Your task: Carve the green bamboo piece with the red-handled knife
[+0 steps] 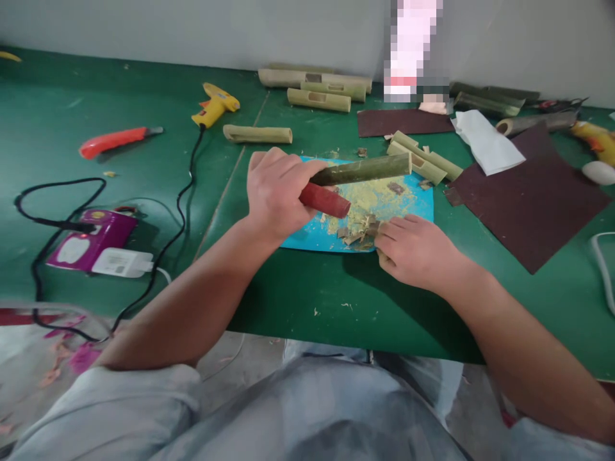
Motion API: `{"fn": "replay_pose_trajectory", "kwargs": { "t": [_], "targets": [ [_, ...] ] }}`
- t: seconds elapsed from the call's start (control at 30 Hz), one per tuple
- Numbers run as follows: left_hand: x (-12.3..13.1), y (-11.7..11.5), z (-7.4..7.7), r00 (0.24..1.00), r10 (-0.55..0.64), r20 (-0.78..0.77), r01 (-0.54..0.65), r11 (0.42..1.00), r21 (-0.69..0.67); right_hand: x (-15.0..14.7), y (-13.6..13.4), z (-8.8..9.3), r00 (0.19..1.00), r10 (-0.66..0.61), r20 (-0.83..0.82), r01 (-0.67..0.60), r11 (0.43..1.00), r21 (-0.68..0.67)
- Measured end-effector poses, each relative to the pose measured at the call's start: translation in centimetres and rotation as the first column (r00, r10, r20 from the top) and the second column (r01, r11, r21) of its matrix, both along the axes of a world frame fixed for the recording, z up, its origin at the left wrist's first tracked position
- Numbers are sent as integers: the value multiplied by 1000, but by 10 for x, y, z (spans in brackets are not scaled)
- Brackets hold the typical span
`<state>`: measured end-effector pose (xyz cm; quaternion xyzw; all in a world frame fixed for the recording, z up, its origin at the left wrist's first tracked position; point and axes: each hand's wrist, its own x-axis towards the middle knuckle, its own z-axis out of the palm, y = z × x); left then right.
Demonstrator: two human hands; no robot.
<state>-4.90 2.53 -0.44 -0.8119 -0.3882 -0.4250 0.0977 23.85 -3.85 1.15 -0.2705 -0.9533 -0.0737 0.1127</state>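
One left hand (278, 189) gripping bamboo (368, 170), red handle (327, 200), right hand (413, 250) pinching brown scrap (373, 228)

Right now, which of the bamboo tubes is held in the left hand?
The green bamboo tube above the blue board, gripped together with the red handle in the left hand; the other bamboo tubes lie unheld.

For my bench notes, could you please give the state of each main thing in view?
Green bamboo: held in left hand
Red handle: held too
Blue board: strewn with shavings
Purple socket: red light lit
Red cutter: metal tip exposed
Glue gun at left: lying down
White paper: creased, partly on brown sheet
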Motion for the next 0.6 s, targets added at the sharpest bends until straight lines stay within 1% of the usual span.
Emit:
{"fn": "replay_pose_trajectory", "kwargs": {
  "t": [0.07, 0.13, 0.3, 0.37, 0.4, 0.5, 0.6],
  "targets": [
    [0, -3, 5, 998, 47, -44, -44, 996, 74, 4, 4, 0, 998, -30, -64, 31, 999, 26],
    [0, -9, 10, 996, 78, -47, -72, 991, 109, 8, 7, 0, 990, -88, -110, 93, 995, 42],
    [6, -22, 20, 989, 144, -19, -144, 990, 0, 11, 8, 6, 943, -235, -234, 270, 954, 127],
    [8, -23, 22, 987, 162, -16, -162, 987, 4, 10, 7, 7, 921, -259, -291, 312, 938, 153],
    [8, -22, 22, 987, 160, -9, -160, 987, 34, 10, 6, 8, 910, -266, -317, 327, 932, 155],
    [8, -19, 21, 990, 143, 6, -142, 980, 136, 11, 4, 7, 885, -281, -372, 351, 927, 134],
    [7, -16, 19, 988, 152, 8, -152, 976, 159, 12, 4, 6, 865, -299, -404, 372, 921, 115]
  ]
}}
